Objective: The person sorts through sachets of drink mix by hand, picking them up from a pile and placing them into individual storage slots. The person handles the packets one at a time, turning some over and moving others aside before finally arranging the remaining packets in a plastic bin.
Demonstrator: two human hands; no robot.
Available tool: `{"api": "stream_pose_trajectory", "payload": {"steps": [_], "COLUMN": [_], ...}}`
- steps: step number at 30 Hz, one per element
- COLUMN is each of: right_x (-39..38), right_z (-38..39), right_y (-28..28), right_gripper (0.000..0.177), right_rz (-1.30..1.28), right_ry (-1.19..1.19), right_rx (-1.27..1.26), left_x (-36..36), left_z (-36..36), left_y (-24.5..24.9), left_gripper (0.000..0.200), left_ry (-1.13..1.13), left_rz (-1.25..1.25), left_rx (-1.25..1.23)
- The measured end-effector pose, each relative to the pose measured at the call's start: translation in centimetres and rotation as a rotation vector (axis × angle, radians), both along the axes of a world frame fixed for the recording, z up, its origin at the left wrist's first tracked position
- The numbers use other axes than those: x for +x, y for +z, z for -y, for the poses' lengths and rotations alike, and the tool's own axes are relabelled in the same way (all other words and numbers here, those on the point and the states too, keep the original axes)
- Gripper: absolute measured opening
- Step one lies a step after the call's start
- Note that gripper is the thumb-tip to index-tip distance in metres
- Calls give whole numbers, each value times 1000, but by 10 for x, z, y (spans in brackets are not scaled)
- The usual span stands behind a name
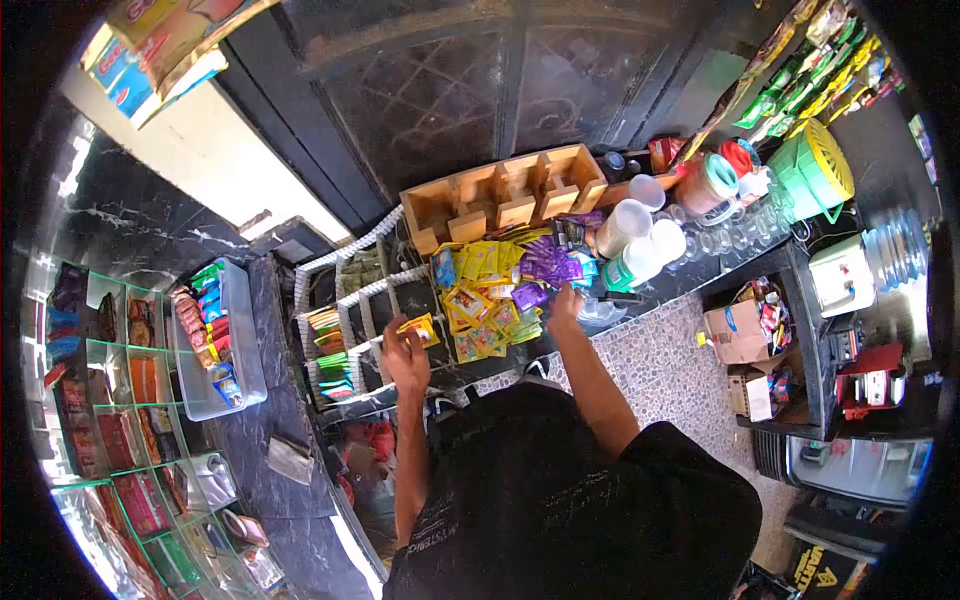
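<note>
My left hand (405,362) is over the white divided basket (343,292), its fingers closed on a yellow sachet (421,330). Sachets stand upright in some of the basket's compartments. To the right, a pile of yellow sachets (480,315) and purple sachets (552,262) lies loose on the dark counter. At the right edge of this pile is my right hand (566,308), fingers drawn together; whatever may be between them is hidden. Close by it lie a purple sachet (529,295) and a clear plastic item (602,313).
Behind the pile stands a wooden compartment box (490,200). White-lidded containers (628,222) and glasses line the counter to the right, near a green bucket (800,172). A clear plastic bin (250,370) of packets and a glass-shelved display (130,400) are at left.
</note>
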State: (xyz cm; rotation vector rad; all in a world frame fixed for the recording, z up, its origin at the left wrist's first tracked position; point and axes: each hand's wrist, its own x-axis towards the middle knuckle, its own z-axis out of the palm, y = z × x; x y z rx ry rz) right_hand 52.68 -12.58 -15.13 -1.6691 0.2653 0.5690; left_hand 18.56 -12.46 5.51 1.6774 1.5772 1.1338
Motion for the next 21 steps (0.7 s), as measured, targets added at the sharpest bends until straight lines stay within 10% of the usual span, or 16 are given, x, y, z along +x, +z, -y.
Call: {"api": "stream_pose_trajectory", "payload": {"steps": [6, 21], "right_x": [-10, 31], "right_z": [-27, -79], "right_y": [20, 42], "right_gripper": [65, 72], "right_rz": [-61, -157], "right_ry": [-114, -792], "right_rx": [-506, -361], "left_x": [27, 63], "left_z": [-7, 13], "left_y": [-18, -9], "left_gripper": [23, 28], "left_ry": [-127, -374], "left_rz": [-21, -41], "left_rx": [-29, 22]}}
